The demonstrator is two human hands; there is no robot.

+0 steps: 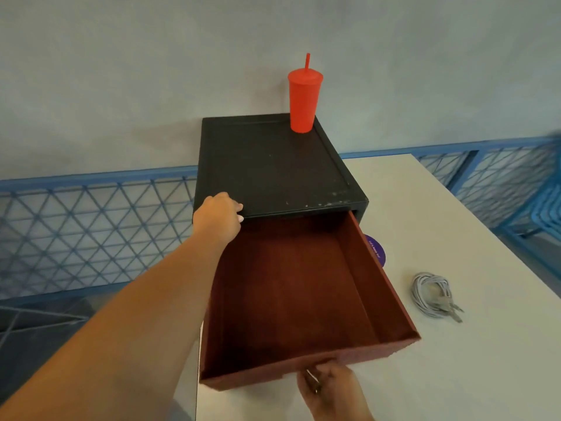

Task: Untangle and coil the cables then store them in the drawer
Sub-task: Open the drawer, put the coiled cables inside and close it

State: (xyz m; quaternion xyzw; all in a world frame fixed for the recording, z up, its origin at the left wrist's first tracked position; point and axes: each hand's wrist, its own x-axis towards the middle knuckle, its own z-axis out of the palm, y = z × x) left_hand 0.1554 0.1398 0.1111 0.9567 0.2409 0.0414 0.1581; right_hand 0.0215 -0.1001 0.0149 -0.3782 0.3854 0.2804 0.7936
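Observation:
A reddish-brown drawer (pixel 388 296) stands pulled far out of a black cabinet (pixel 273 165) on the white table; its inside holds nothing. My left hand (pixel 220 215) rests on the cabinet's front left corner, fingers curled over the top edge. My right hand (pixel 329 387) grips the drawer's front panel from below, near its middle. A coiled grey cable bundle (pixel 432 294) with plugs lies on the table to the right of the drawer, apart from both hands.
A red tumbler with a straw (pixel 303 101) stands on the cabinet's back right corner. A purple round sticker (pixel 376 249) shows beside the drawer's right wall. The white table (pixel 455 360) extends right. Blue mesh fencing (pixel 91 223) runs behind and left.

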